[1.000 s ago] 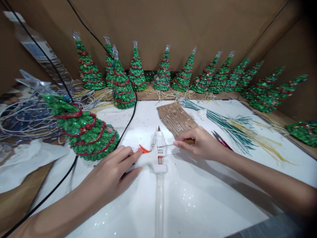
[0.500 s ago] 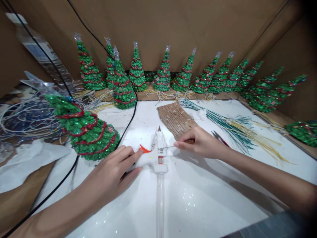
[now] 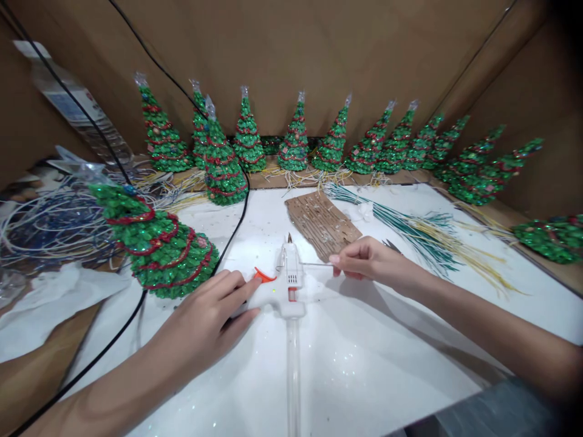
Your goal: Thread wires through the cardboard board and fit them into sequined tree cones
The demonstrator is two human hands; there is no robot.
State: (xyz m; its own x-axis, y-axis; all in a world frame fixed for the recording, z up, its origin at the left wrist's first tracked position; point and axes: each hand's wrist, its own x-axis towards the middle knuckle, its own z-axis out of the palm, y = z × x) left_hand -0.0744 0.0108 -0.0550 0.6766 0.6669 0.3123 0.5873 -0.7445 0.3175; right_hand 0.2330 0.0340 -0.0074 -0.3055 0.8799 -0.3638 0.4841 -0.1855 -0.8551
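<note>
A white glue gun [image 3: 291, 273] lies on its side on the white board, nozzle pointing away, a clear glue stick [image 3: 294, 364] running out of its rear. My left hand [image 3: 223, 303] is wrapped round the gun's handle, fingertips by the orange trigger [image 3: 264, 275]. Between the thumb and fingers of my right hand [image 3: 359, 259] is a thin metal rod [image 3: 316, 264], its far end at the gun's right side. Just beyond that hand lies a brown corrugated cardboard piece [image 3: 321, 224] with bits of glue on it.
A decorated green tree [image 3: 159, 243] leans at the left near a black cable [image 3: 234, 237]. Several more trees [image 3: 294, 139] line the back. Green and yellow wires [image 3: 410, 227] lie at the right, tangled wires [image 3: 45, 224] and a plastic bottle [image 3: 82, 109] at the left.
My right hand has shifted slightly to the right with the rod, drawing its end toward the gun's right edge. The whole view has shifted a little. My left hand keeps its hold.
</note>
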